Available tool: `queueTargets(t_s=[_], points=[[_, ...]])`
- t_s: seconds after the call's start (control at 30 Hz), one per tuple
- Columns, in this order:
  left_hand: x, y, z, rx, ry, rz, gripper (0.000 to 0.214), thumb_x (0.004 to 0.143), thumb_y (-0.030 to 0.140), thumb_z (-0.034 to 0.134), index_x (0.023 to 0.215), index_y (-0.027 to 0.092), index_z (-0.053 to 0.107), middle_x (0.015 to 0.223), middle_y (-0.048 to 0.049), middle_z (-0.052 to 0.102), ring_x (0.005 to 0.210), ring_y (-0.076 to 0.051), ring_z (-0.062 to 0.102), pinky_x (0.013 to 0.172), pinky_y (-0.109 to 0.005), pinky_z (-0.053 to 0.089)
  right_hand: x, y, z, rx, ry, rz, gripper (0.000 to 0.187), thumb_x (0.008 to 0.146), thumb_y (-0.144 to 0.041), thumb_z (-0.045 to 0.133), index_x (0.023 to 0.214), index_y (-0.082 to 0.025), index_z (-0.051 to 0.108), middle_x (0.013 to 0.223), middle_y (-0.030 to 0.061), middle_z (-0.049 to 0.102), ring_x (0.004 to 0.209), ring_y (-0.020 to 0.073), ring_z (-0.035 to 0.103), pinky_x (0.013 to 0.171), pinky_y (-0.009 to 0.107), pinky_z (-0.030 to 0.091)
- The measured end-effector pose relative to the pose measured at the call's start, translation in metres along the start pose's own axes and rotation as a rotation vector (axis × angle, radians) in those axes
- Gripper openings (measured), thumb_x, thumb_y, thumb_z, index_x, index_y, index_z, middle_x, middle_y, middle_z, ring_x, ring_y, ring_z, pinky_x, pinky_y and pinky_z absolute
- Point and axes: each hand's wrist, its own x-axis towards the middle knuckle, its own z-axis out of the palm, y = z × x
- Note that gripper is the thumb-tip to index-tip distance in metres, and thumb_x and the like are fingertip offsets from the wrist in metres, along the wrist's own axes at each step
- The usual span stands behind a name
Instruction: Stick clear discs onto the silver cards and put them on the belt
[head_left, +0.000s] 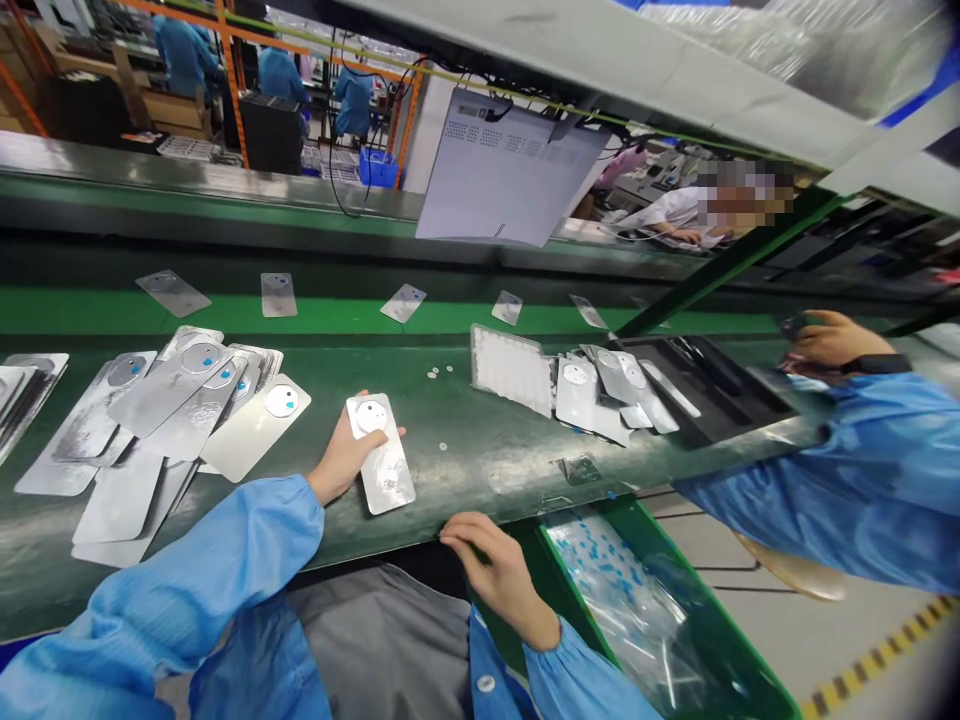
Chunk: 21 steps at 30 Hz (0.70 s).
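The panel (390,470) is glossy silver, the green mat (465,470) smooth.

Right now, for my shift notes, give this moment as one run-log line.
left hand: holds silver panel | right hand: at green bench edge, beside green bin | nearby: piled silver panels, co-worker's hand
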Motion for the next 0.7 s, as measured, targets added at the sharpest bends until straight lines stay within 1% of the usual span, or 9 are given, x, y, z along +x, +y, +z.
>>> queueTargets(t_s=[0.07,0.13,0.17,0.23,0.3,0.33,0.4,0.5,0.7], points=[[-0.005,0.000,0.000,0.145,-0.039,0.114,0.104,0.074,0.009,0.071,0.160,0.027,0.016,0.131,-0.0135,0.065,0.106,-0.029,0.076,0.100,-0.049,0.055,0.014,-0.005,-0.001,0.168,0.027,0.248,0.029,0.099,-0.041,0.066,0.081,-0.019,0.073,0.077,0.0060,0.072,0.070,0.0192,0.068,0.065,0.031,0.058],[-0.010,0.001,0.000,0.298,-0.101,0.251,0.111,0.078,0.010,0.072,0.163,0.026,0.004,0.122,-0.0100,0.069,0.107,-0.025,0.075,0.110,-0.048,0.047,0.033,-0.010,-0.002,0.330,0.034,0.449,0.042,0.093,-0.056,0.069,0.075,-0.018,0.068,0.067,0.0031,0.066,0.058,0.0156,0.059,0.054,0.028,0.051],[-0.013,0.002,0.001,0.354,-0.120,0.315,0.107,0.080,0.011,0.071,0.164,0.024,0.007,0.120,-0.0092,0.069,0.108,-0.023,0.075,0.113,-0.046,0.045,0.044,-0.011,-0.003,0.383,0.029,0.498,0.047,0.091,-0.061,0.069,0.073,-0.018,0.066,0.065,0.0015,0.062,0.053,0.0135,0.053,0.049,0.026,0.047],[-0.016,0.004,0.001,0.447,-0.131,0.423,0.082,0.083,0.013,0.071,0.157,0.021,0.036,0.121,-0.0100,0.070,0.112,-0.024,0.072,0.114,-0.041,0.044,0.066,-0.014,-0.003,0.445,0.001,0.531,0.054,0.087,-0.069,0.068,0.071,-0.018,0.062,0.063,-0.0005,0.056,0.049,0.0103,0.045,0.043,0.023,0.039],[-0.016,0.005,0.000,0.550,-0.123,0.501,0.045,0.086,0.017,0.070,0.130,0.020,0.068,0.122,-0.0109,0.070,0.113,-0.025,0.070,0.111,-0.039,0.046,0.086,-0.016,-0.002,0.511,-0.041,0.565,0.058,0.082,-0.073,0.070,0.070,-0.018,0.061,0.063,-0.0015,0.053,0.048,0.0088,0.040,0.041,0.022,0.034],[-0.015,0.005,-0.001,0.599,-0.118,0.539,0.032,0.087,0.018,0.070,0.119,0.020,0.076,0.121,-0.0111,0.072,0.113,-0.026,0.070,0.109,-0.038,0.048,0.095,-0.017,-0.001,0.538,-0.066,0.578,0.058,0.080,-0.074,0.072,0.070,-0.017,0.061,0.062,-0.0021,0.052,0.048,0.0083,0.038,0.041,0.021,0.032],[-0.013,0.003,-0.003,0.654,-0.127,0.624,0.025,0.087,0.022,0.074,0.112,0.021,0.080,0.121,-0.0117,0.073,0.112,-0.026,0.070,0.106,-0.040,0.052,0.110,-0.018,0.001,0.581,-0.120,0.598,0.059,0.076,-0.074,0.076,0.070,-0.017,0.062,0.059,-0.0037,0.049,0.047,0.0074,0.035,0.040,0.020,0.030],[-0.008,-0.002,-0.005,0.632,-0.168,0.728,0.034,0.085,0.024,0.081,0.118,0.023,0.079,0.128,-0.0127,0.072,0.117,-0.027,0.070,0.102,-0.041,0.057,0.127,-0.019,0.004,0.625,-0.236,0.637,0.059,0.075,-0.074,0.078,0.071,-0.016,0.065,0.056,-0.0046,0.047,0.046,0.0064,0.033,0.041,0.021,0.027],[0.000,-0.005,-0.006,0.574,-0.157,0.703,0.017,0.089,0.017,0.078,0.104,0.023,0.084,0.123,-0.0113,0.076,0.101,-0.021,0.076,0.092,-0.034,0.063,0.151,-0.011,0.003,0.634,-0.417,0.739,0.053,0.075,-0.067,0.082,0.074,-0.015,0.073,0.059,-0.0024,0.053,0.048,0.0057,0.032,0.044,0.022,0.025]])
